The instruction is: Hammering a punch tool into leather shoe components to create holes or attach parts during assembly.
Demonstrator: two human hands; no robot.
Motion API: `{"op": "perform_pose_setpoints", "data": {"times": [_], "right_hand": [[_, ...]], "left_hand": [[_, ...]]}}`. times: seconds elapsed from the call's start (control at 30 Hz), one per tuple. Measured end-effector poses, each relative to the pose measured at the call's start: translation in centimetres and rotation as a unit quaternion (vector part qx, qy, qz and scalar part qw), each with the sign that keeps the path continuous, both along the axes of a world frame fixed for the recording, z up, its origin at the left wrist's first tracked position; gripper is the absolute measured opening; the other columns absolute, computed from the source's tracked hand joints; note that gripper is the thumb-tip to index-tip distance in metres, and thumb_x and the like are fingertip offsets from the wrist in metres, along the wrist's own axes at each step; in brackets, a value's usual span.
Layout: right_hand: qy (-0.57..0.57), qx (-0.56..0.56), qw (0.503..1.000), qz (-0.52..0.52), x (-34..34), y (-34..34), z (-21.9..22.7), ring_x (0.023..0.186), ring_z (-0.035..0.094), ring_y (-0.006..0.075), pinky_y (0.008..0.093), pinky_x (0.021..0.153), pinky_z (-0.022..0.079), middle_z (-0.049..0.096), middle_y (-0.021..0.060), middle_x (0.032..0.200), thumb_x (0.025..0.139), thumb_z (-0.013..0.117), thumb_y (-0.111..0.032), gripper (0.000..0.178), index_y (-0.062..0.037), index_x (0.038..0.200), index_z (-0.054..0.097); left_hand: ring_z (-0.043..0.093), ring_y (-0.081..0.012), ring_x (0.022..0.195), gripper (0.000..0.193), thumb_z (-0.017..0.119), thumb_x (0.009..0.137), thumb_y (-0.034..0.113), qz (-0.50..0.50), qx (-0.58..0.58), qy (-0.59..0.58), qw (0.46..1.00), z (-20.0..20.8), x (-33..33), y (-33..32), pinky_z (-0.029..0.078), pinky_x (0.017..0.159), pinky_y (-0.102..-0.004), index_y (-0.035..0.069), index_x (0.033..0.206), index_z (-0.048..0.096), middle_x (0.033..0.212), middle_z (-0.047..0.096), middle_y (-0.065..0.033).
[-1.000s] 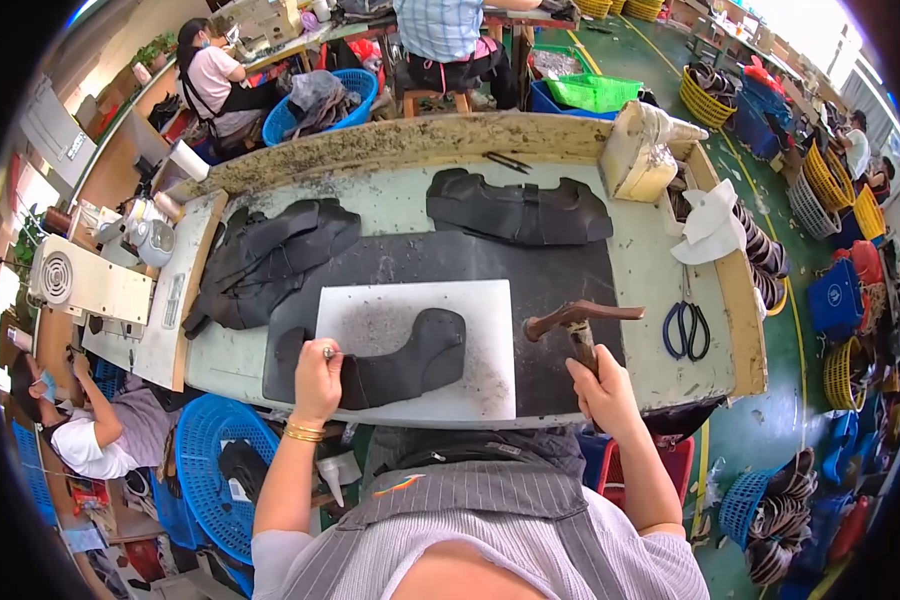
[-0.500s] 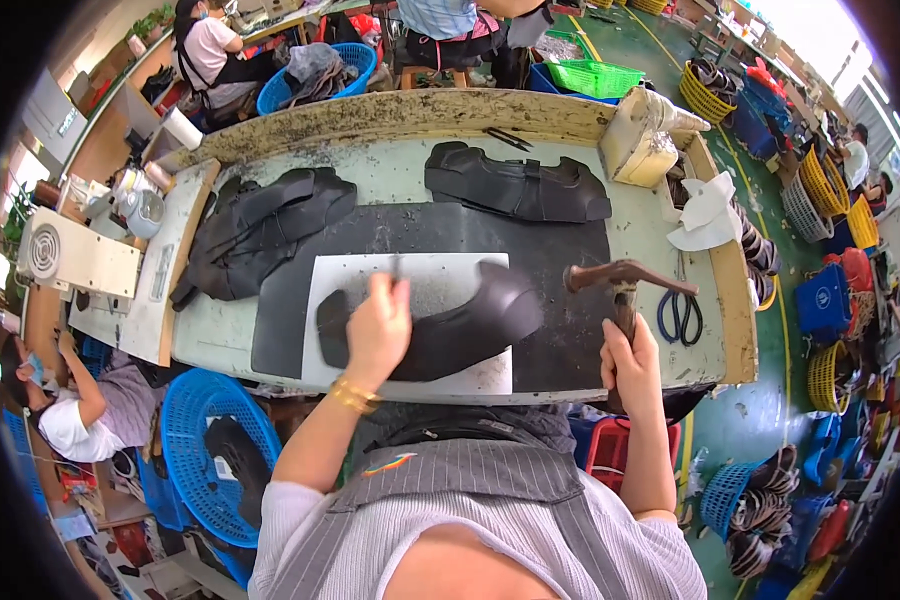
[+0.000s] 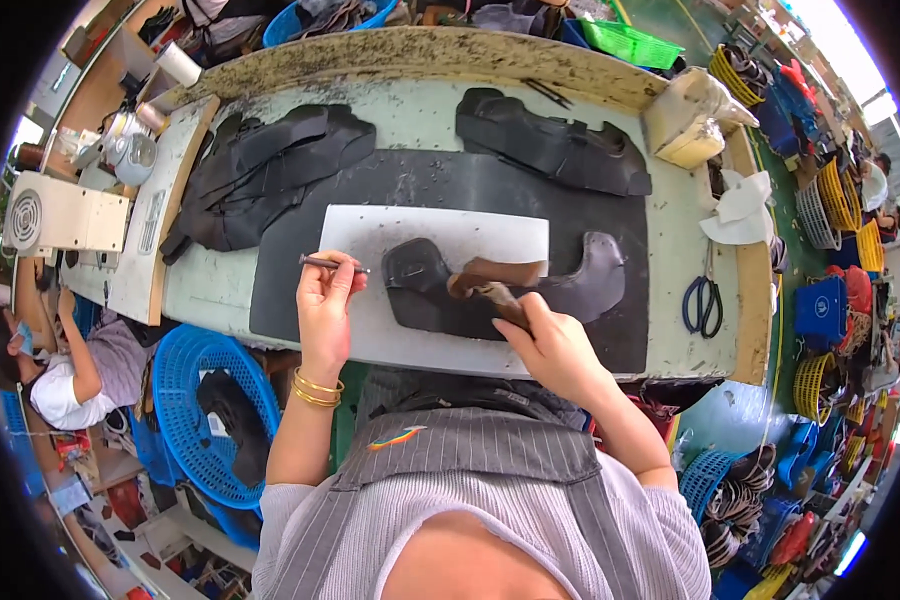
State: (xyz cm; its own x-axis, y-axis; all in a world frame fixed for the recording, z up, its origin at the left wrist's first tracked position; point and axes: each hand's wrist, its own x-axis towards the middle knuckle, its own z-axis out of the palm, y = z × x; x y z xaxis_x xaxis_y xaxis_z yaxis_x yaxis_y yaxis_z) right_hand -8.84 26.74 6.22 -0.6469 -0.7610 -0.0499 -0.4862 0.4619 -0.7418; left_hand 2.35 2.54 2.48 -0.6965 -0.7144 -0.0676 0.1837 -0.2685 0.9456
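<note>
My left hand (image 3: 324,305) pinches a short metal punch (image 3: 315,262), held level just left of a curved black leather piece (image 3: 590,285). That piece lies across a white board (image 3: 440,219) and extends past its right edge onto a dark mat (image 3: 282,275). In my right hand (image 3: 560,350) is a hammer (image 3: 502,272) with a brown head, gripped by its handle. The hammer is slightly blurred and is over the middle of the leather, hiding part of it. Whether it touches the leather, I cannot tell.
Black leather pieces are piled at the back left (image 3: 270,170) and back right (image 3: 550,145). Blue-handled scissors (image 3: 703,305) lie on the right, tweezers (image 3: 548,92) at the back. A raised wooden rim (image 3: 420,52) borders the bench. A blue basket (image 3: 185,400) stands at the lower left.
My left hand has moved left off the leather, with the punch now level. The hammer has swung left from the bench's right side to over the leather. The leather has shifted right.
</note>
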Motion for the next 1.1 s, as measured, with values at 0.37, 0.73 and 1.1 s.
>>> {"op": "perform_pose_setpoints", "data": {"times": [0.37, 0.73, 1.1], "right_hand": [[0.047, 0.046, 0.997, 0.041, 0.8, -2.3, -0.9, 0.062, 0.057, 0.0413, 0.0461, 0.053, 0.045, 0.057, 0.0211, 0.065, 0.09, 0.055, -0.022, 0.025, -0.0011, 0.086, 0.041], [0.034, 0.059, 0.997, 0.04, 0.5, -2.3, -0.5, 0.061, 0.056, 0.0414, 0.0457, 0.052, 0.044, 0.056, 0.0211, 0.064, 0.09, 0.054, -0.022, 0.025, -0.0006, 0.086, 0.041], [0.087, -0.051, 0.993, -0.057, -2.8, -6.3, 7.0, 0.055, 0.055, 0.0392, 0.0378, 0.048, 0.043, 0.054, 0.0192, 0.06, 0.088, 0.061, -0.017, 0.023, -0.0011, 0.085, 0.044]], "left_hand": [[0.061, -0.012, 0.083, 0.01, 0.062, 0.085, 0.001, -0.08, -0.074, -0.073, 0.991, -1.9, -1.7, -2.1, 0.051, 0.078, -0.0249, 0.001, 0.094, 0.06, 0.092, 0.065, -0.0061], [0.06, -0.0097, 0.084, 0.007, 0.063, 0.085, 0.003, -0.147, -0.141, -0.135, 0.97, -2.2, -2.6, -2.8, 0.049, 0.079, -0.0238, 0.001, 0.091, 0.061, 0.089, 0.065, -0.0039], [0.062, -0.0231, 0.068, 0.008, 0.064, 0.08, 0.007, -0.128, -0.376, -0.166, 0.903, -1.4, -2.7, -1.8, 0.048, 0.064, -0.0299, 0.004, 0.086, 0.058, 0.076, 0.064, -0.0091]]}}
